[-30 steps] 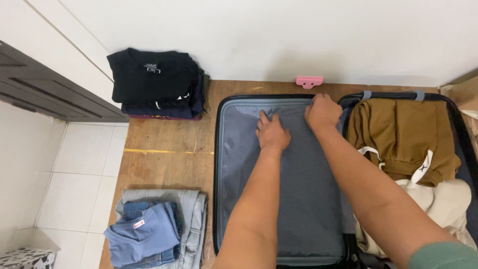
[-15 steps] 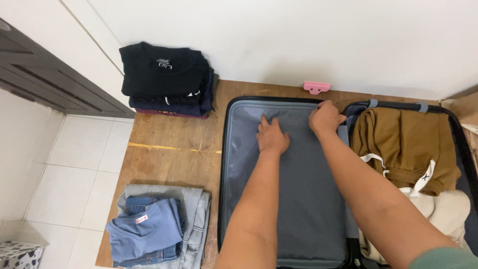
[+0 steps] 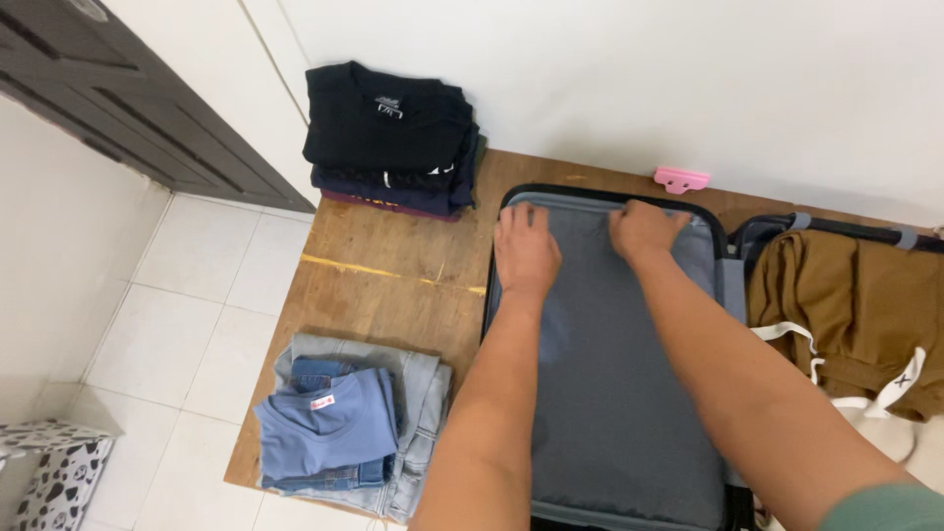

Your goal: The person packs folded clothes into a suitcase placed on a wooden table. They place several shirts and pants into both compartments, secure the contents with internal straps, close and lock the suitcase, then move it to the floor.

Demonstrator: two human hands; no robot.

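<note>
An open black suitcase (image 3: 489, 295) lies on a wooden board (image 3: 393, 265). A grey fabric divider (image 3: 610, 393) covers its left half. My left hand (image 3: 526, 251) lies flat on the divider near its top left corner, fingers spread. My right hand (image 3: 644, 231) is at the divider's top edge with its fingers curled down onto the fabric; what the fingertips pinch is hidden. The right half holds a folded brown garment (image 3: 855, 305) with white drawstrings, and cream fabric (image 3: 885, 438) below it.
A stack of folded dark shirts (image 3: 388, 123) sits at the board's far left corner by the wall. Folded blue shirts and jeans (image 3: 329, 433) lie at its near left. A pink clip (image 3: 681, 179) sits at the wall. Beyond are white floor tiles, a dark cabinet (image 3: 147, 108) and a patterned box (image 3: 59, 472).
My right hand has slid left along the divider's top edge from its right corner. My left hand shifted up toward the top left corner. The view has swung left.
</note>
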